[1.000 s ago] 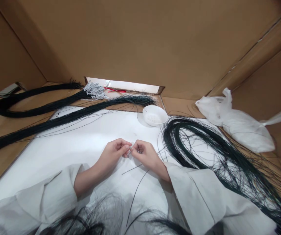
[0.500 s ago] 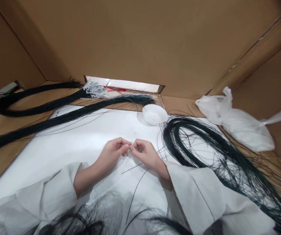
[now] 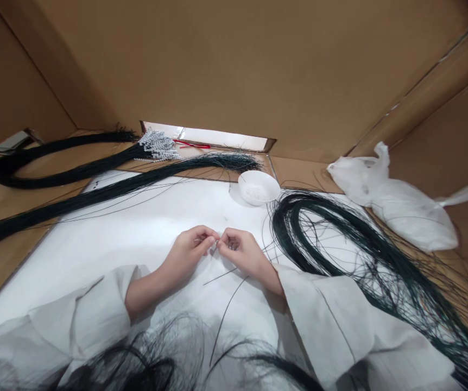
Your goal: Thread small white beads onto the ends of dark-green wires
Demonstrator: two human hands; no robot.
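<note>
Dark green wire point(image 3: 228, 307), a single thin strand, runs from the lower middle of the frame up to the fingertips of the left hand point(image 3: 189, 251) and right hand point(image 3: 240, 253), which meet at centre, both pinched narrow on it and on something tiny and pale between them, too small to identify. Just above sits a small white bowl point(image 3: 258, 187) on the white sheet point(image 3: 107, 244), with a looped bundle of green wires point(image 3: 340, 244) at right.

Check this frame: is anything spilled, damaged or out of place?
Nothing spilled or broken. The dark wire bundle by the right hand is splayed into loose, tangled strands, unlike the tidy bundle at far left.
</note>
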